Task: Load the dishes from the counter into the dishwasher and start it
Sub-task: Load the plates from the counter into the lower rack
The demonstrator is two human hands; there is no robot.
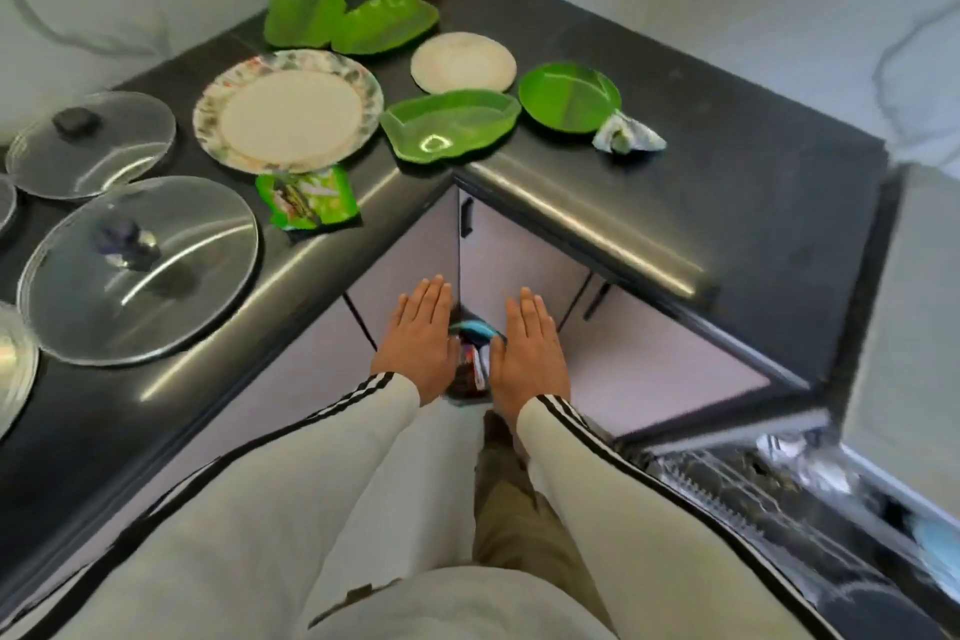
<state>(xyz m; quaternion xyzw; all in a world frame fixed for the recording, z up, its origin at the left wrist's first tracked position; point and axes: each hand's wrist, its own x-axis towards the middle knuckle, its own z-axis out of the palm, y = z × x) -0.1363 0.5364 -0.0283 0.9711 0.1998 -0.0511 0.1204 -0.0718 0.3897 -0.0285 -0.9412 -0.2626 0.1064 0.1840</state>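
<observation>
- The left hand [415, 343] and the right hand [530, 353] are held out side by side, palms down and slightly apart. They are in front of the cabinet doors [519, 250], below the corner of the dark tabletop [675, 68].
- Each grip is wide, with fingers straight and close together, and holds nothing.
- The dishes all lie on the tabletop, well apart from both hands.
- A floral-rimmed plate [288, 112] sits left of the corner, with a green wrapper [309, 198] just in front of it.
- A leaf-shaped green dish [449, 125] lies at the inner corner edge, between the floral-rimmed plate and a round green plate [570, 96].
- A white plate [463, 62] sits just behind the leaf-shaped green dish.
- A crumpled wrapper [628, 135] lies against the round green plate.
- Farther back, a rear left leaf dish [304, 13] and a rear right leaf dish [384, 23] touch each other.
- Two glass lids, a smaller lid [91, 143] and a larger lid [137, 268], rest flat at the left.
- The dishwasher [779, 499] stands open at lower right with its rack showing; its contents are too blurred to name.
</observation>
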